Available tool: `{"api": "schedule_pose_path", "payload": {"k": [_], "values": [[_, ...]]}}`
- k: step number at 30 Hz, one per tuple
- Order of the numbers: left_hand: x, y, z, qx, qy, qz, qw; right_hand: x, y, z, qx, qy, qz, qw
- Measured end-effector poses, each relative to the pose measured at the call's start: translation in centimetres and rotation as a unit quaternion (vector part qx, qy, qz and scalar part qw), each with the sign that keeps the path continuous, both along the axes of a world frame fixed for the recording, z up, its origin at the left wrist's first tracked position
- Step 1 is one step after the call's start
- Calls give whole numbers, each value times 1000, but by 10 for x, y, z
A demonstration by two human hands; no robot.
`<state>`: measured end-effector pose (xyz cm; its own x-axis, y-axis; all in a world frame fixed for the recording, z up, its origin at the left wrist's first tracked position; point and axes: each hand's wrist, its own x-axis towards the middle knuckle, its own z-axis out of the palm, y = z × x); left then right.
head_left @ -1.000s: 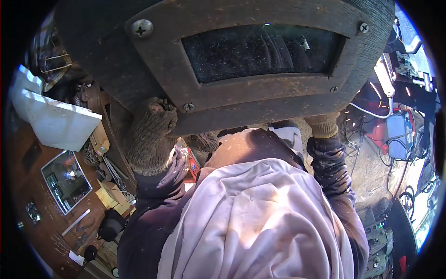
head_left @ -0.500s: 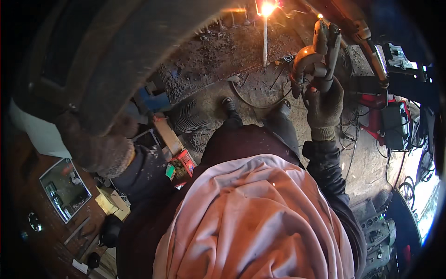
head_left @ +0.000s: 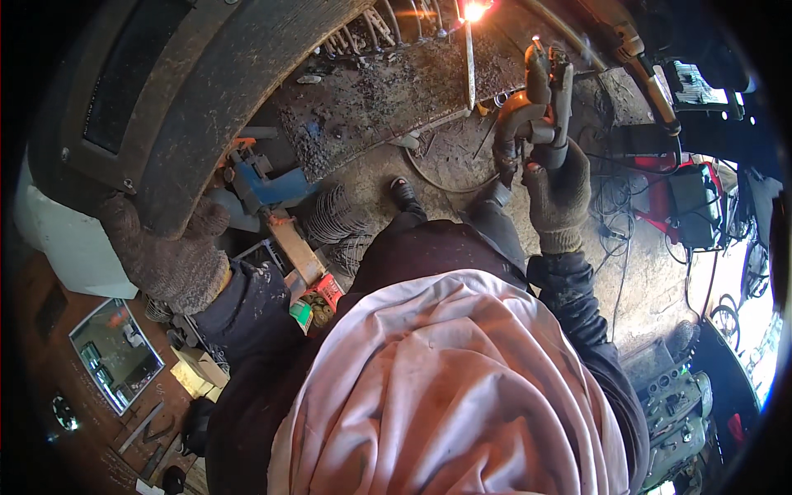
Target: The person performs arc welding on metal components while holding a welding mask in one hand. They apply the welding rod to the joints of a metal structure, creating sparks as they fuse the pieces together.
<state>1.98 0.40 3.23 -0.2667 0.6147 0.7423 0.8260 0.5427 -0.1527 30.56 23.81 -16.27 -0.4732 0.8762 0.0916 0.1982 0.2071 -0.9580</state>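
My gloved left hand (head_left: 169,260) grips the lower edge of a dark, worn welding shield (head_left: 239,91) with a rectangular window. The shield fills the upper left. My gloved right hand (head_left: 563,198) is closed round the handle of an electrode holder (head_left: 540,124), jaws upward. A small orange glow shows at the tip of its jaws. Left of the holder, a pale straight rod (head_left: 470,70) runs up to a bright glowing spot (head_left: 473,10) at the top edge. The rod stands apart from the holder.
Beneath the glow lies a dirty metal bench top (head_left: 371,115), with several thin rods along its far side. Coiled wire (head_left: 334,216) and a blue metal piece (head_left: 276,186) are left of my feet. A red and black machine (head_left: 693,202) with cables stands right. A mirror (head_left: 117,355) lies lower left.
The shield has shifted up and left in the picture, uncovering more of the bench and rods. My right hand and the holder appear further left. The glow at the top has shrunk.
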Motion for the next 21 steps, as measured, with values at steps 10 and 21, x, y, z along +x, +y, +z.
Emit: {"api": "schedule_pose_path", "payload": {"k": [10,21], "values": [[-31,-58,-29,341,-533,-79,770,-8,-24,11,72,-83,63,992],[6,-18,-8,354,-587,-68,725,-17,-23,17,136,-134,62,980]]}}
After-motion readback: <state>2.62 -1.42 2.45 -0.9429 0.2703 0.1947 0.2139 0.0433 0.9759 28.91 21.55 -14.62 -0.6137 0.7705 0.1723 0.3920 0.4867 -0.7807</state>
